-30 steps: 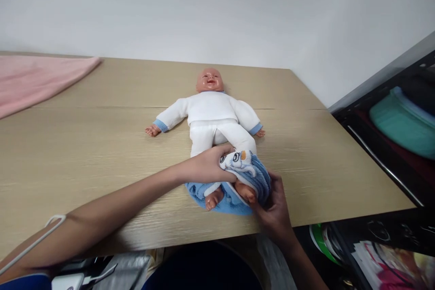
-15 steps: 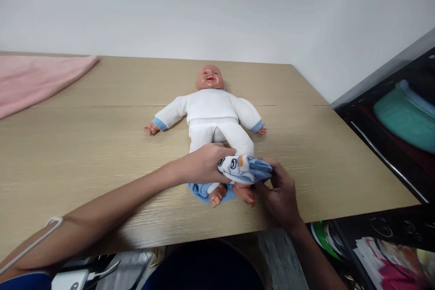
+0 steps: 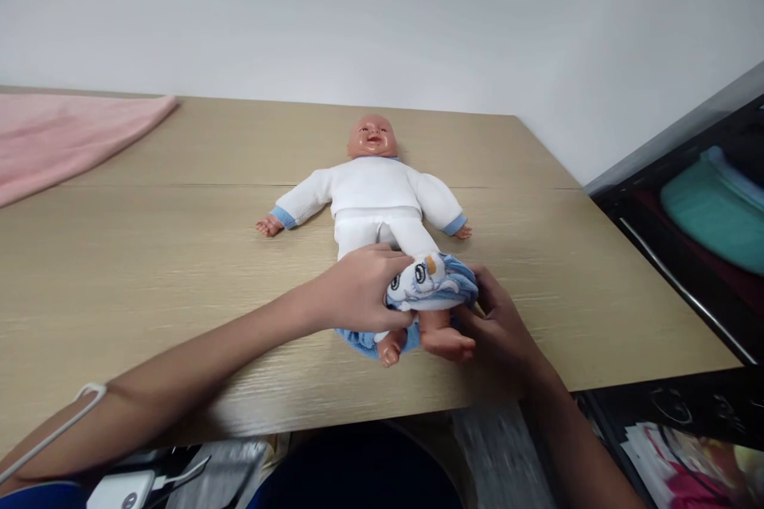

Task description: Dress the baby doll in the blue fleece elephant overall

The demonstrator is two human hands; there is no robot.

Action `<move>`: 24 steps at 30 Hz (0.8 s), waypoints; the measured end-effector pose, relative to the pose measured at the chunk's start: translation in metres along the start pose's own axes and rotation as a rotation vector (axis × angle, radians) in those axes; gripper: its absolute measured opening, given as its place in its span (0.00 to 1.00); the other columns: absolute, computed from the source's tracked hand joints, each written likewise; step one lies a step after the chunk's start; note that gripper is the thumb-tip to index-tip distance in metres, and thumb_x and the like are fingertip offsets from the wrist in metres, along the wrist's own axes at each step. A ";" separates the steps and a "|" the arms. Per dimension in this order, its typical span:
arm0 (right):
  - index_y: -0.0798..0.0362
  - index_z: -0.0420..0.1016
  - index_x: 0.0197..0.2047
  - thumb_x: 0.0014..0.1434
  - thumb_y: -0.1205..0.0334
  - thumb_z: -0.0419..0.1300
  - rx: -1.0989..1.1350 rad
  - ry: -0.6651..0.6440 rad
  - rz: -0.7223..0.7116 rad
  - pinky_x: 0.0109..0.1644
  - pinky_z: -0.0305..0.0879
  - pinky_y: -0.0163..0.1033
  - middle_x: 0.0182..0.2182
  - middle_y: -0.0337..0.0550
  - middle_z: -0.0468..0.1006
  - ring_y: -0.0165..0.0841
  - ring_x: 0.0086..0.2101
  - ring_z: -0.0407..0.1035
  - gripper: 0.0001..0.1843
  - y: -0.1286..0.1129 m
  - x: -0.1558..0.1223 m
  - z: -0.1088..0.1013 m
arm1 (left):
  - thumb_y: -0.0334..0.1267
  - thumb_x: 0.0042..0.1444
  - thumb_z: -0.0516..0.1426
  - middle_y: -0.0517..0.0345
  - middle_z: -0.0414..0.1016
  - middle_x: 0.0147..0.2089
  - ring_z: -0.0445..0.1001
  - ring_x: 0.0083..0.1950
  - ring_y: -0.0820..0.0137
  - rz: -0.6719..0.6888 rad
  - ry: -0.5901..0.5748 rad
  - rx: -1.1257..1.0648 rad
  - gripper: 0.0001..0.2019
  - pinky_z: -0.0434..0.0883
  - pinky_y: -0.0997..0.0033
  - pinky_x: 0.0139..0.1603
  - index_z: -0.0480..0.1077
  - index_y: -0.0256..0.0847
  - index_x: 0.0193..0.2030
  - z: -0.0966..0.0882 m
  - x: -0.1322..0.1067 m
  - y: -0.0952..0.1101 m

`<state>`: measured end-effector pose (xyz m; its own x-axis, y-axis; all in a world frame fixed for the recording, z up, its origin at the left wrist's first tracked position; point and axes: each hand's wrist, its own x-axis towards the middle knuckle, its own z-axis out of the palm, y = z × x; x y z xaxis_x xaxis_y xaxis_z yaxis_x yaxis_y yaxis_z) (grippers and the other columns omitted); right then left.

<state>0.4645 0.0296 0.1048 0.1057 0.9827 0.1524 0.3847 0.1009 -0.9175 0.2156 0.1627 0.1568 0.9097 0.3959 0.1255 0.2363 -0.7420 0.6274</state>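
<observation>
A baby doll in a white top and white trousers lies on its back, its head toward the wall. Bunched around its leg on the right is a blue and white piece of doll clothing with embroidered eyes and an orange patch. My left hand is closed on the left edge of this cloth, over the doll's legs. My right hand grips its right side, with the fingertips partly hidden behind it. Both bare feet show; one foot sticks out below the cloth. More blue cloth lies under the legs.
The doll lies on a light wooden table against a white wall. A pink cloth is at the far left. To the right, a dark shelf holds a green item. A white device with a cable sits below the table's front edge.
The blue and white clothing has opened out around the doll's leg on the right. That foot now pokes further out below it and points right. Both hands keep hold.
</observation>
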 end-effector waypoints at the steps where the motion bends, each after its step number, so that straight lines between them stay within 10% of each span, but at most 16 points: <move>1: 0.43 0.80 0.59 0.73 0.50 0.70 0.010 -0.028 0.018 0.51 0.81 0.44 0.48 0.41 0.88 0.42 0.47 0.83 0.15 0.001 -0.001 -0.003 | 0.46 0.59 0.72 0.52 0.81 0.45 0.78 0.47 0.55 -0.005 -0.017 -0.013 0.16 0.72 0.56 0.51 0.75 0.41 0.45 -0.001 -0.003 0.001; 4: 0.42 0.79 0.64 0.72 0.48 0.72 -0.012 -0.145 0.060 0.54 0.83 0.48 0.53 0.43 0.88 0.46 0.51 0.84 0.21 0.004 -0.003 -0.015 | 0.60 0.63 0.71 0.49 0.80 0.52 0.78 0.54 0.52 -0.026 -0.002 -0.026 0.27 0.74 0.54 0.54 0.74 0.42 0.56 -0.004 -0.019 0.002; 11: 0.40 0.77 0.71 0.74 0.46 0.68 -0.145 -0.224 -0.138 0.75 0.73 0.63 0.67 0.49 0.82 0.54 0.68 0.75 0.26 0.000 0.000 -0.036 | 0.58 0.72 0.64 0.49 0.78 0.55 0.77 0.54 0.51 -0.233 0.196 0.075 0.23 0.73 0.51 0.53 0.66 0.46 0.61 0.001 -0.071 0.000; 17: 0.43 0.84 0.49 0.71 0.46 0.72 -0.265 -0.215 -0.280 0.65 0.75 0.56 0.52 0.47 0.83 0.50 0.55 0.78 0.11 -0.011 0.041 -0.028 | 0.59 0.69 0.67 0.56 0.74 0.46 0.74 0.45 0.58 -0.394 0.155 -0.059 0.21 0.72 0.56 0.46 0.67 0.46 0.50 0.009 -0.093 -0.001; 24: 0.44 0.78 0.50 0.79 0.41 0.61 -0.216 -0.173 -0.311 0.51 0.73 0.48 0.44 0.44 0.85 0.44 0.44 0.80 0.16 -0.002 0.085 -0.015 | 0.42 0.73 0.62 0.46 0.70 0.69 0.66 0.74 0.51 -0.310 0.389 -0.168 0.08 0.67 0.45 0.76 0.70 0.47 0.55 0.022 -0.096 -0.016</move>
<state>0.4863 0.1111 0.1252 -0.1947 0.9241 0.3288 0.5595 0.3800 -0.7366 0.1325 0.1248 0.1181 0.6041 0.7784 0.1709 0.3873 -0.4742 0.7907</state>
